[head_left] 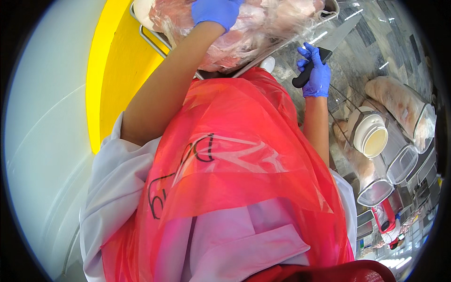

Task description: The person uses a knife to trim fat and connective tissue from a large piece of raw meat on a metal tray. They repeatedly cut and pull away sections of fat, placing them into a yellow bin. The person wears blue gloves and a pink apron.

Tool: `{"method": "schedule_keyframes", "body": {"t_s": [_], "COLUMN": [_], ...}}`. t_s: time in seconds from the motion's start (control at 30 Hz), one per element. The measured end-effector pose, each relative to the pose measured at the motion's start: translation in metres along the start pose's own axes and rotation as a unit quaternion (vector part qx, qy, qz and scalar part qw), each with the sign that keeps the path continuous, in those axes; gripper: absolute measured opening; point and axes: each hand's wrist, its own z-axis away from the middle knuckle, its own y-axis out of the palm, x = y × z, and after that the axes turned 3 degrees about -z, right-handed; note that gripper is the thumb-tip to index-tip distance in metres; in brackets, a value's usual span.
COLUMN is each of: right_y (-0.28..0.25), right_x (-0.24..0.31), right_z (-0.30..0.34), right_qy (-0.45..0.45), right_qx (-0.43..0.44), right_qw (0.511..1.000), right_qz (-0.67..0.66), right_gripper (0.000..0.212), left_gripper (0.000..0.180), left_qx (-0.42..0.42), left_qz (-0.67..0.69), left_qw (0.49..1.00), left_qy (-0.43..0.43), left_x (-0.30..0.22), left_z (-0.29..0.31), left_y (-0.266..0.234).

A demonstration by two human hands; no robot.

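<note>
Large pieces of raw pale-pink meat (pixel 249 44), partly covered by clear plastic film, fill a metal tray (pixel 157 44) at the top of the head view. My left hand (pixel 217 13), in a blue glove, rests on the meat; its fingers run out past the upper edge and cannot be made out. Off to the right of the tray, my gloved right hand (pixel 315 73) is closed around the black handle of a large knife (pixel 340 35). The broad blade points up and away to the right, apart from the meat.
A yellow panel (pixel 105 75) curves along the left beside a pale wall (pixel 51 122). Down the right are a white round container (pixel 370 136) and long wrapped meat pieces (pixel 399 103). A person in red and white (pixel 386 221) is farther off. Grey tiled flooring (pixel 376 51) lies beyond.
</note>
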Motion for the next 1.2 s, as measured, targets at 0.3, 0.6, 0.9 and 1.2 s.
{"method": "schedule_keyframes", "body": {"t_s": [0.3,0.6,0.9,1.2], "right_y": [-0.014,-0.017,-0.034,-0.029], "right_x": [0.008,0.01,0.006,0.01], "right_z": [-0.02,-0.027,-0.036,-0.035], "right_qy": [-0.002,-0.015,-0.004,-0.015], "right_qx": [-0.004,0.011,-0.005,-0.007], "right_qw": [1.0,1.0,1.0,1.0], "right_qz": [0.021,0.013,0.008,-0.003], "right_gripper": [0.039,0.038,0.042,0.038], "left_gripper": [0.025,0.024,0.025,0.025], "left_qx": [0.086,0.14,0.186,0.236], "left_qz": [0.125,0.259,0.282,0.234], "left_qw": [0.988,0.955,0.941,0.938], "left_qy": [0.04,0.028,-0.014,0.097], "left_x": [0.007,-0.033,-0.034,-0.079], "left_z": [-0.007,0.002,0.004,-0.053], "left_y": [0.012,-0.016,-0.042,-0.066]}}
